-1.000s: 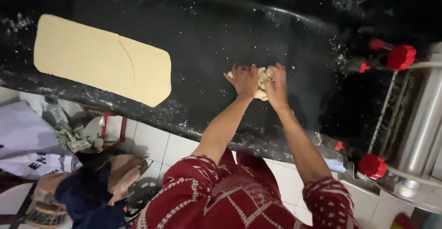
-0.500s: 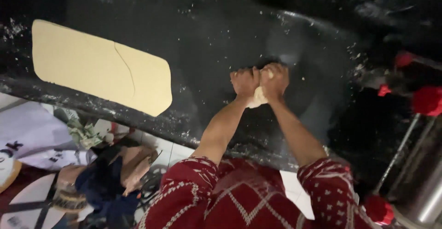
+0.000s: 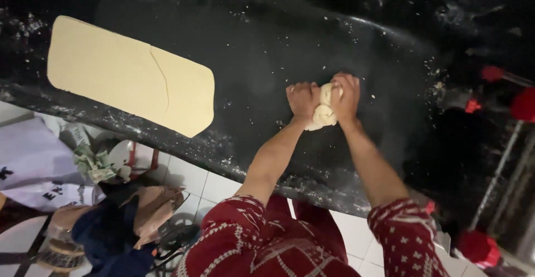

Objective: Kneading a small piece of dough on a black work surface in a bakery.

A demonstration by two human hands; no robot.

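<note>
Kneading a dough lump (image 3: 323,110) right of the rolled sheet (image 3: 131,74), both hands, left hand (image 3: 302,99) and right hand (image 3: 346,96), are clamping it (seemingly mid-squeeze), needing another fold.

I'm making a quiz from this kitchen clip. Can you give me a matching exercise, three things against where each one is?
Things:
1. dough lump
2. flat dough sheet
3. red knobs

Places:
A. at the right edge
B. between the left hand and right hand
C. on the left of the black counter

Pairs: 1-B, 2-C, 3-A
</note>
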